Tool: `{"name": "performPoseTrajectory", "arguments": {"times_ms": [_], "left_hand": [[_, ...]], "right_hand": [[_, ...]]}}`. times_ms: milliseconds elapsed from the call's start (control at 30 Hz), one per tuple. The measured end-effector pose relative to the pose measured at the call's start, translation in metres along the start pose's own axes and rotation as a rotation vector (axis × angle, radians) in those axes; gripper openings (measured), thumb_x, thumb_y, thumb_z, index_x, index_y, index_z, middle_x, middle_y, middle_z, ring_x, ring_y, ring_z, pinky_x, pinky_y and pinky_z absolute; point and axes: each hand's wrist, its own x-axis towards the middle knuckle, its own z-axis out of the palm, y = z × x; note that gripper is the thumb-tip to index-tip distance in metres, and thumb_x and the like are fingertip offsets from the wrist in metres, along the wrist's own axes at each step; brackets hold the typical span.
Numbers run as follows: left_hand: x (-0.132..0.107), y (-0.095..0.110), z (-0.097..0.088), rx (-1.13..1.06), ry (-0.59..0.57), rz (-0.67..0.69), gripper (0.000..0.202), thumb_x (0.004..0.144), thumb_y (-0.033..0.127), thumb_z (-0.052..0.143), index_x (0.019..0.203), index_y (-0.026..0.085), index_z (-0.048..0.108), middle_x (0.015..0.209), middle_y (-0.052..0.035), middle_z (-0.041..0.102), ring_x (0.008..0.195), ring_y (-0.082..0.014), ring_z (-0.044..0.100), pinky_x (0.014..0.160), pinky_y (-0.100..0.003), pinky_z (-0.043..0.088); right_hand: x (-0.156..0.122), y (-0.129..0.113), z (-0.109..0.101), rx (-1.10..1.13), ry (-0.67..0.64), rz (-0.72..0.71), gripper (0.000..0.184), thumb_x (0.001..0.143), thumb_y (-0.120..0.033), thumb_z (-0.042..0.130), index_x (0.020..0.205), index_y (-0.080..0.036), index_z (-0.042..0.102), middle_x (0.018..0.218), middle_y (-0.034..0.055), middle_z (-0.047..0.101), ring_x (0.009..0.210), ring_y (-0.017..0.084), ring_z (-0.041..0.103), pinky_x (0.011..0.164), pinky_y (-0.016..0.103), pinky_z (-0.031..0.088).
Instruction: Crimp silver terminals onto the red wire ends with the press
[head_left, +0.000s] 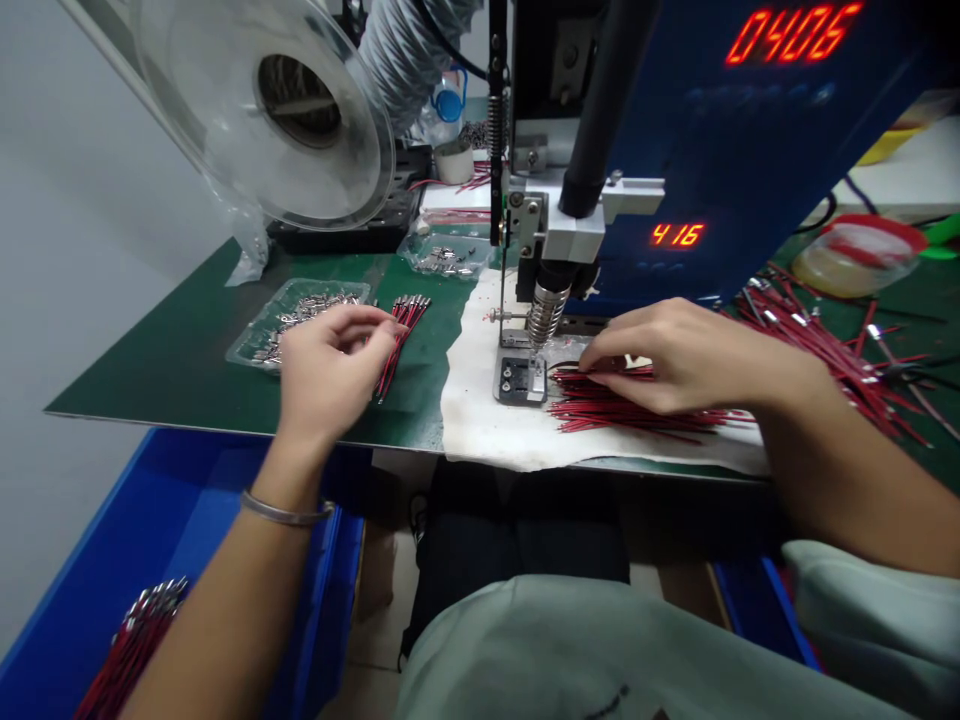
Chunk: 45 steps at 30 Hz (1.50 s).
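My left hand point(330, 368) hovers over the green mat with its fingers curled and pinched, right beside a small bundle of red wires with metal tips point(401, 335); what it pinches is too small to name. My right hand point(679, 355) lies on a pile of red wires point(637, 410) spread over a white cloth point(495, 420), fingertips pressed together on the wire ends. Just left of those fingertips sits a small metal fixture point(521, 380) under the machine's spring-like head point(546, 312).
A clear tray of small metal terminals point(296, 318) lies left of my left hand. A clear reel point(270, 100) stands at the back left. The blue machine point(750, 150) shows red digits. More red wires point(825, 345) lie at right; a blue bin point(150, 560) sits below.
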Motion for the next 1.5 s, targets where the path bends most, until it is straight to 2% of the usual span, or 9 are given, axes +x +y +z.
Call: {"name": "performPoseTrajectory", "arguments": {"times_ms": [133,200,300,433,600,933,1167,1300,1500], "left_hand": [[-0.027,0.017,0.024,-0.127,-0.113,0.036,0.019,0.085,0.030,0.064,0.094,0.020,0.076,0.079,-0.0036,0.071,0.060,-0.0116,0.055,0.053,-0.024,0.039],[-0.037,0.025,0.034,-0.192,-0.143,0.061,0.020,0.087,0.030,0.062,0.098,0.020,0.076,0.087,-0.0042,0.071,0.066,-0.0125,0.057,0.058,-0.025,0.041],[-0.046,0.035,0.050,-0.375,-0.185,-0.017,0.021,0.088,0.031,0.063,0.100,0.019,0.075,0.095,-0.0062,0.072,0.077,-0.0150,0.062,0.064,-0.025,0.046],[-0.051,0.044,0.074,-0.654,-0.146,-0.197,0.021,0.079,0.031,0.074,0.096,0.018,0.071,0.088,-0.0055,0.070,0.077,-0.0151,0.064,0.062,-0.024,0.048],[-0.056,0.047,0.094,-0.748,-0.055,-0.242,0.017,0.075,0.031,0.078,0.084,0.018,0.070,0.081,-0.0039,0.070,0.073,-0.0132,0.063,0.062,-0.024,0.048],[-0.057,0.050,0.092,-0.683,-0.032,-0.221,0.016,0.078,0.033,0.076,0.090,0.023,0.078,0.079,-0.0013,0.073,0.055,-0.0096,0.052,0.053,-0.026,0.044],[-0.059,0.044,0.093,-0.679,-0.042,-0.214,0.015,0.080,0.031,0.074,0.092,0.023,0.077,0.094,-0.0041,0.075,0.086,-0.0174,0.067,0.067,-0.028,0.054],[-0.061,0.042,0.090,-0.653,-0.086,-0.222,0.016,0.080,0.030,0.074,0.093,0.022,0.076,0.094,-0.0050,0.075,0.083,-0.0178,0.067,0.065,-0.028,0.053],[-0.062,0.044,0.088,-0.621,-0.087,-0.223,0.015,0.079,0.032,0.075,0.090,0.022,0.076,0.086,-0.0040,0.073,0.071,-0.0147,0.063,0.059,-0.027,0.049]], "right_hand": [[0.004,0.003,0.003,0.068,0.037,0.022,0.019,0.089,-0.019,0.052,0.100,-0.017,0.067,0.094,0.0056,0.071,0.079,0.016,0.066,0.071,0.027,0.046],[0.006,0.003,0.005,0.108,0.049,0.039,0.019,0.092,-0.021,0.050,0.102,-0.016,0.066,0.096,0.0059,0.071,0.082,0.016,0.066,0.074,0.027,0.047],[0.009,0.001,0.009,0.168,0.060,0.039,0.021,0.096,-0.025,0.048,0.103,-0.016,0.065,0.096,0.0069,0.070,0.083,0.017,0.065,0.076,0.028,0.048],[0.013,0.000,0.015,0.217,0.064,0.031,0.022,0.097,-0.028,0.047,0.104,-0.016,0.064,0.099,0.0077,0.070,0.086,0.017,0.065,0.079,0.030,0.048],[0.015,0.001,0.020,0.209,0.079,0.047,0.022,0.096,-0.027,0.049,0.105,-0.016,0.065,0.099,0.0079,0.070,0.086,0.018,0.064,0.080,0.029,0.048],[0.015,0.001,0.024,0.204,0.179,0.002,0.016,0.093,-0.023,0.055,0.099,-0.015,0.067,0.094,0.0087,0.069,0.083,0.017,0.064,0.076,0.029,0.048],[0.015,0.002,0.025,0.207,0.201,-0.037,0.016,0.092,-0.022,0.056,0.094,-0.014,0.069,0.090,0.0090,0.069,0.078,0.016,0.065,0.072,0.028,0.049],[0.015,0.003,0.027,0.166,0.220,-0.050,0.017,0.092,-0.022,0.056,0.093,-0.014,0.070,0.089,0.0092,0.070,0.076,0.016,0.065,0.068,0.028,0.049],[0.012,0.007,0.028,0.063,0.222,-0.087,0.022,0.094,-0.022,0.053,0.104,-0.019,0.073,0.094,0.0073,0.071,0.076,0.015,0.066,0.068,0.026,0.048]]}}
